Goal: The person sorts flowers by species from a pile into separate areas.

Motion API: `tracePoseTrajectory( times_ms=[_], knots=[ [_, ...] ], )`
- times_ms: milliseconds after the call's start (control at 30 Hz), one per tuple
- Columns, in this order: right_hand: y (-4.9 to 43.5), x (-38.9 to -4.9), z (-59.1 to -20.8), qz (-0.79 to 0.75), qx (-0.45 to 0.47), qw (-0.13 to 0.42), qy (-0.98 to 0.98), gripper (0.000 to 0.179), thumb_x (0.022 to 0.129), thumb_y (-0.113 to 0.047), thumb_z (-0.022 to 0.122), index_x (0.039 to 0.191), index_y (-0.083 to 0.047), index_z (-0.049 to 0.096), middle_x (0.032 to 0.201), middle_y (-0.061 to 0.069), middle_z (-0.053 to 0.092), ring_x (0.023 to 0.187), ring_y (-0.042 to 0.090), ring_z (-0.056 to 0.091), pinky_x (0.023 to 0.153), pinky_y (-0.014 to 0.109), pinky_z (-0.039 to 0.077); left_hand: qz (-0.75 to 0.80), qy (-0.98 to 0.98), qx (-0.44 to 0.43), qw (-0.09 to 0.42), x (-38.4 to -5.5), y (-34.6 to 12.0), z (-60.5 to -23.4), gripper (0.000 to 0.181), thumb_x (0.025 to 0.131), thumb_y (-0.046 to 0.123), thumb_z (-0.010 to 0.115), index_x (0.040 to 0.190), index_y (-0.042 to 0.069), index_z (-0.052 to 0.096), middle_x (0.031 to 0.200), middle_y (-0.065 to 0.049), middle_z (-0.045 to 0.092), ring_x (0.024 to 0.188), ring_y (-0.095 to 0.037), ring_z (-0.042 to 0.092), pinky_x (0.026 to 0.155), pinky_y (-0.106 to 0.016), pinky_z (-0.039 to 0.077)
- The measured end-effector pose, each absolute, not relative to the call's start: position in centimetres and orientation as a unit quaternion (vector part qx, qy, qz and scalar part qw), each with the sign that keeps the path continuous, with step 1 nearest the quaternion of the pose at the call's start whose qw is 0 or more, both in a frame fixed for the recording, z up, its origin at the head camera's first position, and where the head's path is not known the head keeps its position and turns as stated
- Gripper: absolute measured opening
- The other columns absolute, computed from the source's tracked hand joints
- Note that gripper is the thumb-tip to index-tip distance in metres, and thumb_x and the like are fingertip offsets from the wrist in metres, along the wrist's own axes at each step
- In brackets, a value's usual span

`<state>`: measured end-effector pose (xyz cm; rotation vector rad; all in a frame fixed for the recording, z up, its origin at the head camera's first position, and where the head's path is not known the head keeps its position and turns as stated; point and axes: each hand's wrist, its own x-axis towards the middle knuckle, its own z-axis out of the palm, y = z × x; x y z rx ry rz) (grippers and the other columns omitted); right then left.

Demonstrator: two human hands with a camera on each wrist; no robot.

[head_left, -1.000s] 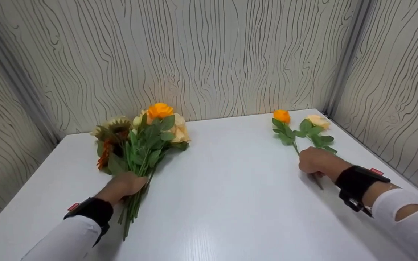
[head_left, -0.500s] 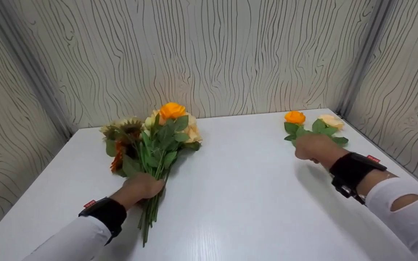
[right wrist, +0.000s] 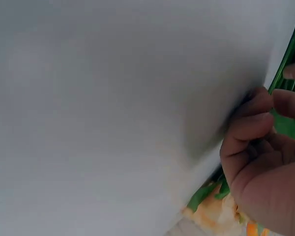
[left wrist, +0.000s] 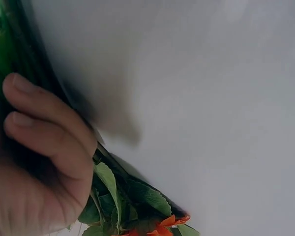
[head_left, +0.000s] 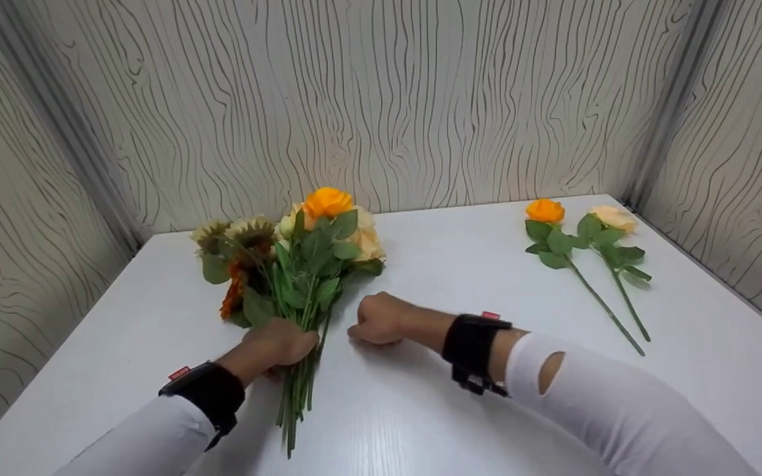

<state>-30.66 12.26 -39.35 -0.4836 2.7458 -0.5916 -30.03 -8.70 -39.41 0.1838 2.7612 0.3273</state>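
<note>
My left hand (head_left: 278,342) grips the green stems of a bouquet (head_left: 318,284) on the left part of the white table. Its blooms, an orange rose, peach roses and sunflower-like heads, point to the back wall; the stem ends stick out toward me. In the left wrist view, curled fingers (left wrist: 49,128) wrap the stems. Just right of the bouquet, my right hand (head_left: 381,320) hovers low with curled fingers and nothing visible in it. The right wrist view has those fingers (right wrist: 248,128) close beside the stems (right wrist: 290,49); whether they touch is unclear.
On the right of the white table (head_left: 460,264) lie an orange rose (head_left: 545,210) and a peach rose (head_left: 612,218), stems slanting toward me. Wood-patterned panels (head_left: 407,99) enclose the table's back and sides.
My right hand has released the orange rose stem at the far right and moved left to beside the bouquet. The left hand keeps its grip; the whole view has shifted somewhat.
</note>
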Motion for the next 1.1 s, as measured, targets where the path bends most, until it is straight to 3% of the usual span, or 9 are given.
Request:
tracePoseTrajectory(
  times_ms=[167,300,533,700,900,1100],
  knots=[
    [8.7,-31.8,-39.8,-0.217,-0.142,0.149,0.954,0.047,0.098,-0.027,0.054,0.053,-0.017,0.048,0.042,-0.004,0.04,0.038,0.013,0.041,0.044,0.028,0.036,0.13,0.974,0.053,0.178,-30.3,-8.7,-39.4,0.045,0.096,0.044,0.045,0.097,0.004,0.065,0.079,-0.011,0.06,0.049,-0.018,0.06,0.046,-0.032,0.051],
    [8.1,-32.4,-39.6,-0.204,-0.122,0.164,0.958,0.038,0.093,-0.018,0.053,0.055,-0.016,0.047,0.044,-0.003,0.041,0.039,0.013,0.042,0.042,0.029,0.036,0.144,0.972,0.033,0.181,-30.4,-8.6,-39.5,0.05,0.094,0.049,0.049,0.102,0.003,0.065,0.081,-0.012,0.061,0.053,-0.02,0.063,0.048,-0.033,0.053],
    [7.2,-32.5,-39.5,-0.172,-0.08,0.137,0.972,0.036,0.087,-0.02,0.059,0.053,-0.016,0.046,0.048,-0.002,0.046,0.043,0.014,0.047,0.044,0.029,0.038,0.168,0.965,0.006,0.201,-30.9,-8.5,-39.1,0.069,0.087,0.062,0.06,0.112,-0.002,0.065,0.085,-0.012,0.062,0.063,-0.023,0.065,0.054,-0.034,0.056],
    [6.8,-32.5,-39.3,-0.153,-0.081,0.126,0.977,0.035,0.089,-0.02,0.06,0.056,-0.016,0.05,0.05,-0.002,0.049,0.045,0.014,0.048,0.046,0.029,0.039,0.216,0.955,-0.006,0.205,-30.9,-8.6,-39.0,0.057,0.082,0.052,0.069,0.105,0.001,0.066,0.085,-0.01,0.062,0.066,-0.022,0.063,0.054,-0.034,0.053],
    [7.4,-32.6,-39.0,-0.117,-0.077,0.12,0.983,0.037,0.091,-0.023,0.06,0.056,-0.015,0.051,0.052,0.0,0.051,0.045,0.014,0.048,0.047,0.029,0.039,0.213,0.957,-0.001,0.198,-31.0,-8.5,-38.9,0.045,0.086,0.045,0.064,0.1,0.002,0.063,0.083,-0.01,0.06,0.066,-0.019,0.061,0.053,-0.03,0.049],
    [9.1,-32.8,-38.8,-0.092,-0.066,0.128,0.985,0.037,0.091,-0.019,0.058,0.056,-0.013,0.05,0.054,0.002,0.051,0.044,0.013,0.047,0.046,0.029,0.039,0.198,0.961,-0.003,0.193,-31.6,-9.2,-39.0,0.031,0.085,0.038,0.062,0.081,0.007,0.062,0.071,-0.005,0.056,0.056,-0.016,0.054,0.047,-0.027,0.044]
  ],
)
